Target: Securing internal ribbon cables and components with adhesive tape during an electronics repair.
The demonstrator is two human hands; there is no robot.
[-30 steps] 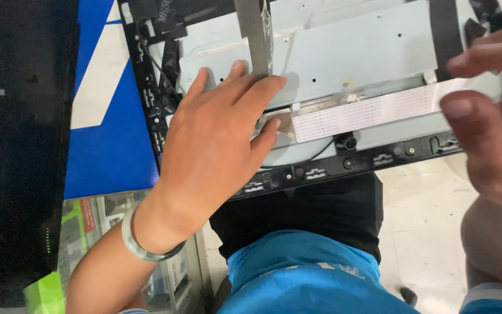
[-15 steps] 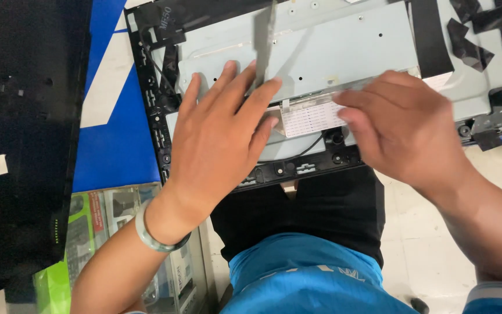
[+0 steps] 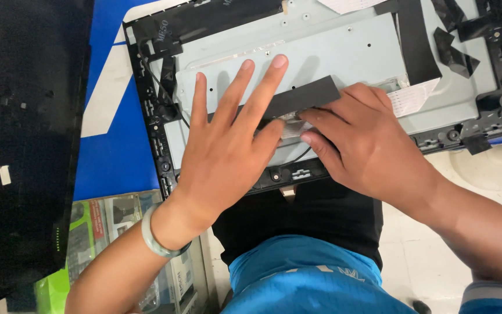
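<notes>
A flat screen lies face down, showing its grey metal back plate (image 3: pixel 332 46) inside a black frame (image 3: pixel 146 116). My left hand (image 3: pixel 228 145) rests flat on the plate with fingers spread, two fingertips lying over a black tape strip (image 3: pixel 303 96). My right hand (image 3: pixel 367 145) lies over a white flat cable (image 3: pixel 413 96), its curled fingertips pinning the cable's end just below the strip, beside my left thumb. The cable's middle is hidden under that hand. A pale bracelet (image 3: pixel 158 241) is on my left wrist.
More black tape pieces (image 3: pixel 419 40) stick to the plate at the upper right. A large black panel (image 3: pixel 24 145) lies at the left on a blue and white surface (image 3: pixel 111 157). Green printed boxes (image 3: pixel 88 232) sit below it. My lap is under the screen's near edge.
My right hand came in from the right edge and settled on the white cable. The black strip now lies slanted under my left fingertips, and the view has shifted down the plate.
</notes>
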